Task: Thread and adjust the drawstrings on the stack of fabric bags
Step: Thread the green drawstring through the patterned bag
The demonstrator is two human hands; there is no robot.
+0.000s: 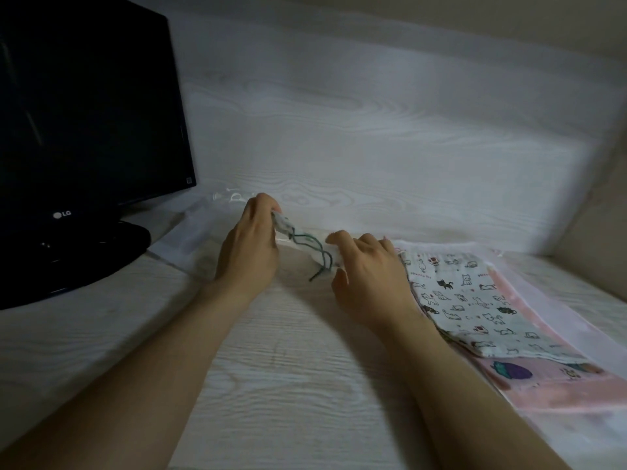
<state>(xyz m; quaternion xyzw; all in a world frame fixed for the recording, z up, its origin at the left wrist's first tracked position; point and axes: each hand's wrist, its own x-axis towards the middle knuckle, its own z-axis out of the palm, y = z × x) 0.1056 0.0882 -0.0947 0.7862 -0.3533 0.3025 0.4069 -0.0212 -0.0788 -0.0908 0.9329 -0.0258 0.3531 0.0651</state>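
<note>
**Fingers (pixel 264 202) of the left hand clamp the bag end; cord runs rightward to the other hand**

Left hand (pixel 249 245): thumb and fingers curled round the bunched end of a small pale bag (pixel 282 224), held just above the table (pixel 288 368). Right hand (pixel 371 278): lies to the right and nearer the body, fingers curled down over the other end of the same pale cloth. Whether they pinch it or only rest on it I cannot tell, as blur and the hand itself hide the contact.

Key relation: the green drawstring (pixel 307 247) leaves the cloth at the left-hand fingers and runs down and to the right. Its long axis goes from far-left to near-right. The loose ends lie just beside the right thumb, apparently touching neither hand.

Judgement: the right hand is the nearer one to the free ends, so it is placed to take the cord while the left holds the bag mouth steady.

Counts
- hands: two
- bag in hand: one
- drawstring: one, seemingly doubled into two strands; ends too blurred to count
- stacked just right of the right hand: one cat-print bag (pixel 468 300) on top, one pink bag (pixel 559 388) under it — any further bags hidden
- plastic sleeve (pixel 597 340) beneath them: one
- monitor (pixel 84 113): one, dark, far left, well apart from the work
</note>
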